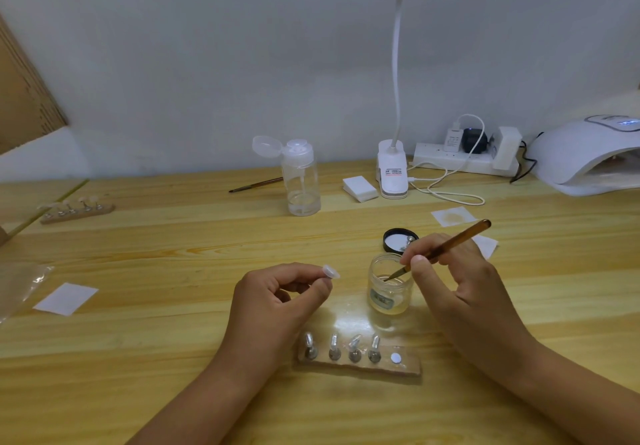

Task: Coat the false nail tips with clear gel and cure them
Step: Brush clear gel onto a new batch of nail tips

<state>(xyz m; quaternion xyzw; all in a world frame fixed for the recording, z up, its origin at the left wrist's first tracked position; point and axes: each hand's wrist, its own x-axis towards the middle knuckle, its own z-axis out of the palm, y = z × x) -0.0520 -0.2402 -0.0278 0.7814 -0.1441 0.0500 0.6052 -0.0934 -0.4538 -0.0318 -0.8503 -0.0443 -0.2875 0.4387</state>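
Left hand: left hand (277,302) is raised over the tabletop (173,358), thumb and forefinger pinching a clear nail tip (330,271); the other fingers are curled into the palm.
Right hand: right hand (464,292) pinches an amber-handled brush (450,245) low on the handle, which slants up and to the right.
Brush tip: inside the mouth of the gel jar (389,287); whether the bristles touch the gel cannot be told.
Gel jar: small, clear, upright and uncapped, between the two hands and just behind the wooden holder (408,366).
Jar lid: black lid (394,240) lies inner face up, just behind the jar.
Wooden holder: nearest the person; four metal stands in a row, each carrying a clear tip; a fifth position at its right end shows only a white disc (396,358).
Second holder: second holder (78,208) at far left, with tips on stands.
Curing lamp: white curing lamp (588,157) at the right rear, opening towards the tabletop, display lit.
Other items: pump bottle (300,181) with its cap flipped open, a spare brush (256,185) behind it, a white block (360,188), a clip desk lamp (393,174) switched on, a power strip (450,160), and paper squares (65,298) on the tabletop.
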